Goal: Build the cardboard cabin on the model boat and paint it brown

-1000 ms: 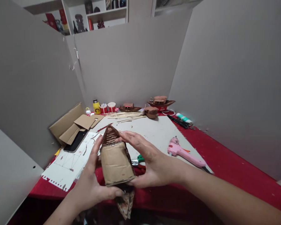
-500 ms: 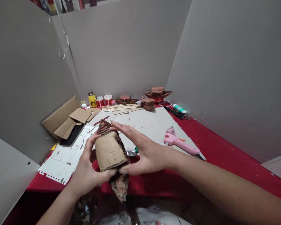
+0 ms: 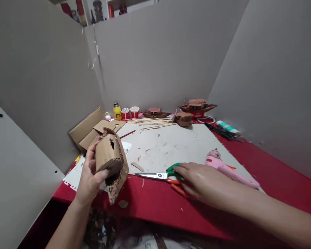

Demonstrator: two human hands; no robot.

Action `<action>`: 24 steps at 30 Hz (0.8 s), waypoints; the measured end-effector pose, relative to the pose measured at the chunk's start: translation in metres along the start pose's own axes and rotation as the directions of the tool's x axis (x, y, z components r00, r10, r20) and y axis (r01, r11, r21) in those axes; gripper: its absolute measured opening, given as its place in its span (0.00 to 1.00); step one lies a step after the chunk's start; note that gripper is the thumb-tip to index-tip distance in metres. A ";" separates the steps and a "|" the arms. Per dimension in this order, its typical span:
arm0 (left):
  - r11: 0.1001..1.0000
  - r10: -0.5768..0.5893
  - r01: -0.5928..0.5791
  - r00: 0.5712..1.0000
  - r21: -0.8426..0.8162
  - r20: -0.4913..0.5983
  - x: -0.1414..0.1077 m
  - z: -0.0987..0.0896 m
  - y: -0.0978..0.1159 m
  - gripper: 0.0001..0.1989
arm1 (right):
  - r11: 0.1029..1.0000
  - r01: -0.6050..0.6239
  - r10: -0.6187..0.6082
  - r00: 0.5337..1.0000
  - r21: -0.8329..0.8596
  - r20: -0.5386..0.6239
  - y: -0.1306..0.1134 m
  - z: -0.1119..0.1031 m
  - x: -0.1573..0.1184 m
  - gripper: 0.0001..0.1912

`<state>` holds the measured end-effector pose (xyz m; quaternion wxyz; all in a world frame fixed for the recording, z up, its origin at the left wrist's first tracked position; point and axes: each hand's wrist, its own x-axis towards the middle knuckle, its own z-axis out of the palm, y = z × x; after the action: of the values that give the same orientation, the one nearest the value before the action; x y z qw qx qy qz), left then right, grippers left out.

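Note:
My left hand (image 3: 89,178) grips a cardboard model boat (image 3: 109,155), tilted on its side above the table's near left. Its rounded tan cabin has a small dark hole, and a brown corrugated hull edge runs along its right. The thumb presses on the cabin's end. Over on the right, my right hand (image 3: 199,180) closes its fingers over the handles of a pair of scissors (image 3: 155,175), which lie with blades pointing left across the edge of the pale board. The handles are green and orange, partly hidden under the fingers.
A pink glue gun (image 3: 230,169) lies right of my right hand. Thin wooden sticks (image 3: 150,121) and several finished model boats (image 3: 197,105) stand at the back. Cardboard pieces (image 3: 86,128) lean at left, near a yellow bottle (image 3: 117,112) and paper cups (image 3: 134,111). Grey panels surround the table.
My right hand has left the model boat and moved right onto the scissors. My left hand has turned the boat, showing the cabin's side and end. The view has shifted left.

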<state>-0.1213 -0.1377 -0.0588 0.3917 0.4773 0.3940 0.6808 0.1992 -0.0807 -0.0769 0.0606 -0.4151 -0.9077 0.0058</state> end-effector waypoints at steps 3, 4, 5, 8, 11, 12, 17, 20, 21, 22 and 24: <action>0.998 0.003 -0.004 1.000 0.059 0.011 -0.002 -0.005 -0.002 0.47 | 0.995 -0.032 0.043 0.992 -0.093 0.120 -0.003 0.008 -0.002 0.08; 0.998 -0.006 0.005 1.000 0.064 0.022 -0.003 -0.006 -0.003 0.47 | 0.995 -0.041 0.052 0.991 -0.094 0.120 -0.004 0.009 0.000 0.08; 0.998 -0.015 0.013 0.999 0.063 0.031 -0.004 -0.007 -0.003 0.47 | 0.994 -0.047 0.058 0.992 -0.094 0.116 -0.005 0.008 0.001 0.08; 0.998 -0.028 0.025 0.999 0.065 0.044 -0.006 -0.008 -0.002 0.46 | 0.994 -0.046 0.057 0.992 -0.101 0.112 -0.007 0.006 0.007 0.07; 0.996 -0.028 0.022 0.998 0.089 0.063 -0.007 -0.010 -0.001 0.44 | 0.994 -0.025 0.037 0.992 -0.105 0.117 -0.009 0.002 0.008 0.06; 0.995 -0.024 0.017 0.997 0.098 0.070 -0.008 -0.011 0.000 0.44 | 0.994 -0.019 0.033 0.992 -0.109 0.123 -0.009 0.001 0.006 0.08; 0.955 0.116 -0.124 0.992 0.271 0.044 -0.015 -0.013 0.006 0.44 | 0.997 0.009 -0.006 0.999 -0.083 0.038 0.007 0.003 -0.010 0.03; 0.866 0.292 -0.279 0.956 0.415 0.033 -0.021 -0.011 0.007 0.46 | 0.995 0.099 -0.100 0.978 -0.014 -0.184 0.029 0.013 -0.018 0.04; 0.833 0.343 -0.326 0.938 0.448 0.044 -0.022 -0.010 0.006 0.48 | 0.991 0.135 -0.128 0.951 0.004 -0.282 0.035 0.016 -0.019 0.07; 0.802 0.385 -0.367 0.921 0.471 0.061 -0.023 -0.009 0.005 0.49 | 0.985 0.172 -0.155 0.914 0.011 -0.374 0.039 0.018 -0.020 0.10; 0.753 0.446 -0.431 0.890 0.498 0.095 -0.024 -0.009 0.003 0.51 | 0.974 0.228 -0.206 0.834 -0.020 -0.512 0.042 0.016 -0.019 0.13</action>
<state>-0.1251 -0.1622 -0.0667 0.0759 0.6316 0.4415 0.6328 0.2412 -0.0674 -0.0978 0.3079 -0.2950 -0.8998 -0.0925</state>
